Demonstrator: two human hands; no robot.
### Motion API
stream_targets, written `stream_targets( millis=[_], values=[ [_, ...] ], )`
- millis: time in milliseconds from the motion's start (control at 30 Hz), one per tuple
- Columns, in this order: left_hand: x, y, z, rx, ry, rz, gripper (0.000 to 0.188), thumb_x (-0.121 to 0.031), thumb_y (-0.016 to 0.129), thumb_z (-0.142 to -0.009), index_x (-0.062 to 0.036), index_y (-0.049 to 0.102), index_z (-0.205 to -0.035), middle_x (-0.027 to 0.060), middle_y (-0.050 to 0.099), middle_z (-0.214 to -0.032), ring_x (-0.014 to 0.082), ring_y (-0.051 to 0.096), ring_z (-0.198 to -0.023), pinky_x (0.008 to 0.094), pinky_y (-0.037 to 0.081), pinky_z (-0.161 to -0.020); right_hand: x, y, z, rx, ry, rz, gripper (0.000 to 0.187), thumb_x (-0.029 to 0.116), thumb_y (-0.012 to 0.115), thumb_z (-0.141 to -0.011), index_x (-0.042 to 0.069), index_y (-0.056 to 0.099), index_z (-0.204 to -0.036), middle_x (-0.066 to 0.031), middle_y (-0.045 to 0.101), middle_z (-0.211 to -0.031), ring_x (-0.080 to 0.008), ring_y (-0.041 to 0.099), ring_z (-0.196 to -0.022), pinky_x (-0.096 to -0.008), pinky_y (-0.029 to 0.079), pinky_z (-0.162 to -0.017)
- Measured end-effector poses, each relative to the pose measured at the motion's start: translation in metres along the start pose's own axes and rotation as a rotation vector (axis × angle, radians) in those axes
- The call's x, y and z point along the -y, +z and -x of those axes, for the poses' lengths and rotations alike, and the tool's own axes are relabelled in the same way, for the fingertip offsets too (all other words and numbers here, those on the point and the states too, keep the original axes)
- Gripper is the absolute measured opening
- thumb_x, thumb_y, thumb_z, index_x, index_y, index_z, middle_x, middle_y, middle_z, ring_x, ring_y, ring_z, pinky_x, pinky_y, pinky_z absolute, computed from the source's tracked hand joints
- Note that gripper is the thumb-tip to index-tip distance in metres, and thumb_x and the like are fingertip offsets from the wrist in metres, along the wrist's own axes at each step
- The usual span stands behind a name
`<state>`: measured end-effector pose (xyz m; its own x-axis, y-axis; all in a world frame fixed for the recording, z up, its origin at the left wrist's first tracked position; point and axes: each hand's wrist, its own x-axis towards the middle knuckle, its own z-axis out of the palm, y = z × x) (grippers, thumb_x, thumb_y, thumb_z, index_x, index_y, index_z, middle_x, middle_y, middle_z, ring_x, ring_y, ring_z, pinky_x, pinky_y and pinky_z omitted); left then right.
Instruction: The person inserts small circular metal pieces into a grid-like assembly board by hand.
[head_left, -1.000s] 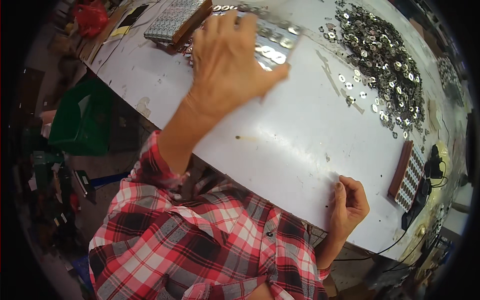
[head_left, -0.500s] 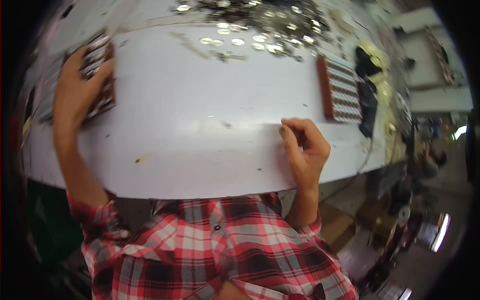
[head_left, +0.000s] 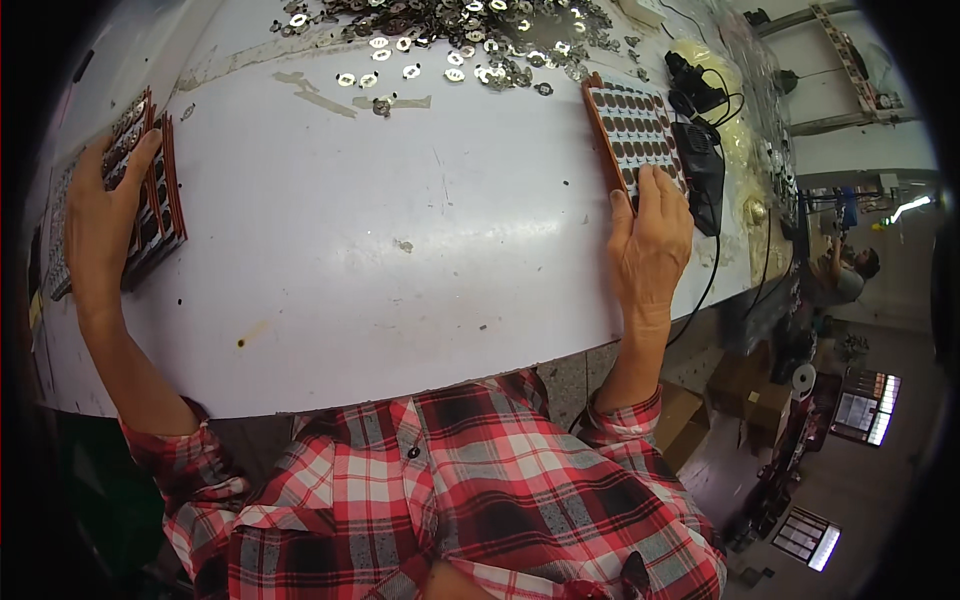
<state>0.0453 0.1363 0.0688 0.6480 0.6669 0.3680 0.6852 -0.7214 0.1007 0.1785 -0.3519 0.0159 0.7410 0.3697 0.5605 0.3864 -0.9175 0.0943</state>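
On the far left, my left hand [head_left: 98, 230] curls over a leaning stack of thin brown-edged panels [head_left: 165, 215], its thumb and fingers spread around the upper part. Shiny round metal pieces show on the panel [head_left: 132, 122] beyond its fingertips. My right hand [head_left: 655, 240] grips the near end of another stack of panels [head_left: 635, 120], thumb against the left edge and fingers on top. That stack's top face carries rows of dark rounded spots on white. The undersides of both stacks are hidden.
A heap of small shiny metal pieces [head_left: 480, 30] spreads along the far side of the white table [head_left: 370, 290]. Tape strips [head_left: 315, 95] lie before it. Right of the right stack are a black device [head_left: 702, 170] with cables and clear plastic wrap [head_left: 745, 160]. Cardboard boxes [head_left: 745, 380] stand below; another person [head_left: 845, 275] is farther off.
My right hand has moved away from me and to the right, from above the bare tabletop onto the right stack. My left hand stays at the left stack; the whole view has shifted.
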Motion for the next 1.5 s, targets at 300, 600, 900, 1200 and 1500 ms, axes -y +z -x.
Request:
stream_targets(
  millis=[300, 600, 900, 1200, 1500],
  values=[
    [-0.06, -0.01, 0.079, -0.314, 0.73, 0.271, 0.054, -0.019, 0.09, -0.08, -0.0018, 0.069, -0.126, 0.019, 0.068, -0.138, 0.0377, 0.059, -0.136, 0.0538, 0.042, -0.116, 0.012, 0.0, 0.011, -0.558, -0.075, -0.138, 0.023, -0.015, 0.072, -0.086, -0.004, 0.074, -0.105, -0.0137, 0.075, -0.099, -0.0303, 0.072, -0.089, -0.0378, 0.058, -0.079],
    [-0.097, -0.002, 0.169, -0.005, 0.71, 0.776, 0.066, -0.009, 0.087, -0.075, -0.0075, 0.065, -0.138, 0.0185, 0.061, -0.144, 0.0414, 0.057, -0.136, 0.0543, 0.045, -0.112, 0.093, -0.046, 0.037, -0.229, -0.517, -0.611, 0.03, -0.006, 0.083, -0.078, -0.003, 0.069, -0.104, -0.0138, 0.072, -0.099, -0.0294, 0.07, -0.085, -0.0355, 0.057, -0.072],
    [-0.081, 0.017, 0.181, 0.048, 0.773, 0.598, 0.036, -0.002, 0.075, -0.083, -0.0034, 0.073, -0.119, 0.0182, 0.067, -0.136, 0.0425, 0.061, -0.129, 0.0533, 0.051, -0.101, 0.101, 0.0, -0.019, 0.105, -0.381, -0.89, 0.026, 0.014, 0.078, -0.092, -0.001, 0.071, -0.112, -0.0157, 0.074, -0.103, -0.0311, 0.071, -0.078, -0.0371, 0.057, -0.066],
    [-0.083, 0.009, 0.181, 0.193, 0.75, 0.76, 0.048, -0.011, 0.084, -0.078, 0.0001, 0.069, -0.122, 0.021, 0.062, -0.14, 0.0408, 0.051, -0.142, 0.0606, 0.04, -0.114, 0.065, 0.074, -0.09, 0.171, -0.245, -0.421, 0.023, 0.008, 0.074, -0.093, 0.007, 0.073, -0.116, -0.0118, 0.069, -0.11, -0.0229, 0.071, -0.083, -0.0338, 0.055, -0.077],
    [-0.077, 0.008, 0.181, 0.299, 0.833, 0.776, 0.056, -0.029, 0.085, -0.078, 0.0016, 0.069, -0.123, 0.0198, 0.063, -0.14, 0.0411, 0.054, -0.139, 0.0624, 0.036, -0.118, 0.075, 0.0, -0.029, 0.581, 0.446, -1.362, 0.009, 0.006, 0.072, -0.097, -0.002, 0.071, -0.103, -0.0071, 0.072, -0.095, -0.0117, 0.07, -0.079, -0.0227, 0.053, -0.061]
  ],
)
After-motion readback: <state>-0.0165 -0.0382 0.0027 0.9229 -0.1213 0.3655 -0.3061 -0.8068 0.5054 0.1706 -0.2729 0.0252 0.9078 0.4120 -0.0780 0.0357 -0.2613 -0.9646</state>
